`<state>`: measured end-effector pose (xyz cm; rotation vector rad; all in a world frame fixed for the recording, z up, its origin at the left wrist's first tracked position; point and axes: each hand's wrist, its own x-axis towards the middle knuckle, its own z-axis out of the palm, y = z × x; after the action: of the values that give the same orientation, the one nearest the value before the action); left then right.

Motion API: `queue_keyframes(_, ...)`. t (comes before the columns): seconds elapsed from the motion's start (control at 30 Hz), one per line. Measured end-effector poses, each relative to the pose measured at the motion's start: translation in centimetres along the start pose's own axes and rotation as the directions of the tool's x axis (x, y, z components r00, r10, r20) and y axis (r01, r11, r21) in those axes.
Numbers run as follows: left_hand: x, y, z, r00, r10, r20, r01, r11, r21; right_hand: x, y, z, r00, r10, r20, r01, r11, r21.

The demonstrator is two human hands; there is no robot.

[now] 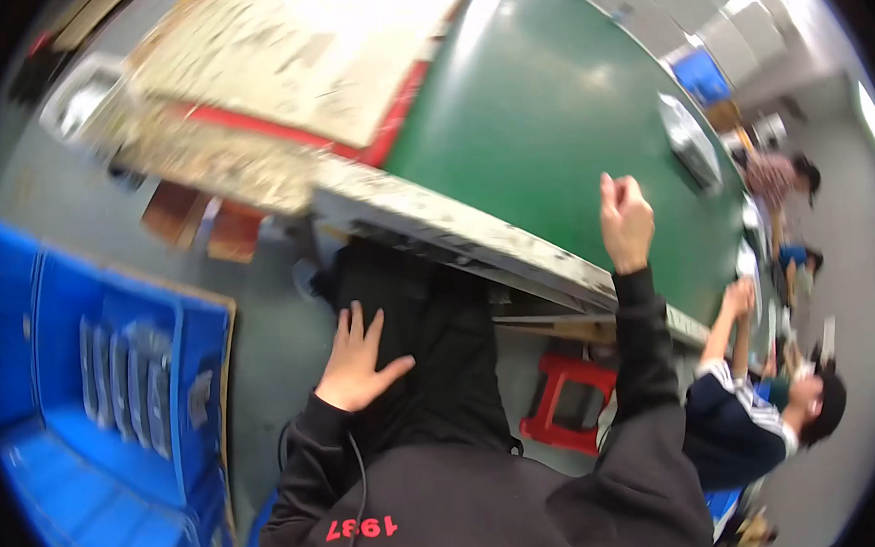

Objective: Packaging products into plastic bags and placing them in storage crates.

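My left hand [363,360] hangs above my dark trousers, its fingers spread and nothing in it. My right hand [627,224] is over the green conveyor belt [507,99], near the belt's front edge. Its fingers are curled in, the thumb sticks up beside them, and I see nothing held. Farther along the belt lies a silvery plastic-wrapped package [690,145], apart from my right hand.
Left of the belt stands a worn, scratched work board [315,70]. Blue crates [94,395] at lower left hold several wrapped grey pieces [129,383]. A red stool [569,401] stands under the belt. A co-worker [756,404] works at the right.
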<state>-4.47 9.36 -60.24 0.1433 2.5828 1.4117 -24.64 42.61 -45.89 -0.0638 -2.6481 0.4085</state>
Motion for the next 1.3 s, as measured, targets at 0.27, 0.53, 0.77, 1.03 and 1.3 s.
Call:
queue_keyframes(0.27,3.1,0.1,2.5,0.925,-0.134,0.357,-0.056,0.878,0.476,10.3,20.6,0.0,0.903,0.41,-0.127,-0.429,0.871,-0.238)
queue_keyframes(0.53,2.8,0.6,2.9,0.945,-0.122,0.305,-0.027,0.896,0.444,21.8,29.4,2.8,0.786,0.59,-0.184,-0.618,0.751,-0.232)
queue_keyframes(0.77,3.5,2.9,3.9,0.965,-0.166,0.201,0.043,0.86,0.508,26.9,34.2,6.2,0.743,0.628,-0.23,-0.669,0.706,-0.233)
queue_keyframes(1.03,4.4,3.5,4.8,0.959,-0.214,0.184,0.079,0.829,0.554,29.1,37.8,8.2,0.774,0.605,-0.187,-0.629,0.77,-0.107)
queue_keyframes(1.3,4.8,3.2,5.0,0.972,-0.18,0.152,0.074,0.846,0.529,21.8,34.6,5.5,0.965,0.238,-0.107,-0.242,0.97,-0.032)
